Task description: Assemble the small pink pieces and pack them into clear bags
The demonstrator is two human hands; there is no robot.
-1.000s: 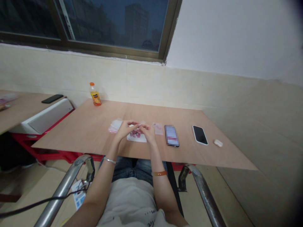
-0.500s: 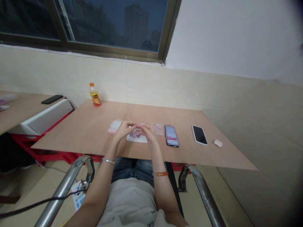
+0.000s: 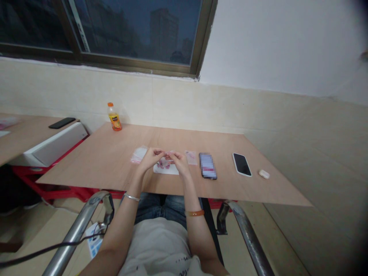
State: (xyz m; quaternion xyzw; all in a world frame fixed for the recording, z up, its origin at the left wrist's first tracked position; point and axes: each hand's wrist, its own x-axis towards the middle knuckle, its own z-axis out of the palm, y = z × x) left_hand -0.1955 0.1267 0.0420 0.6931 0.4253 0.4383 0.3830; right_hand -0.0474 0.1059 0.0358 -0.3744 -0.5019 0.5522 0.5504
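Over the wooden table, my left hand (image 3: 151, 157) and my right hand (image 3: 180, 162) meet with fingertips close together. Both are closed in a pinch on something small and pinkish, too small and too covered by the fingers to name. Below them lies a white sheet (image 3: 172, 170) bearing several small pink pieces (image 3: 162, 164). Beside my left hand is a pile of thin clear packets (image 3: 138, 155) with pink edges. A single see-through pinkish packet (image 3: 191, 157) lies flat just right of my right hand.
A lit phone (image 3: 208, 166), a white-edged phone (image 3: 242, 165) and a small white case (image 3: 263, 174) lie to the right. An orange drink bottle (image 3: 115, 118) stands at the back left. Metal armrests (image 3: 75, 234) flank me; a black cable (image 3: 48, 250) crosses the left one.
Both hands keep pinching above the white sheet, their fingertips slightly shifted and closer together. The whole view has tilted a little; the objects on the table lie where they were.
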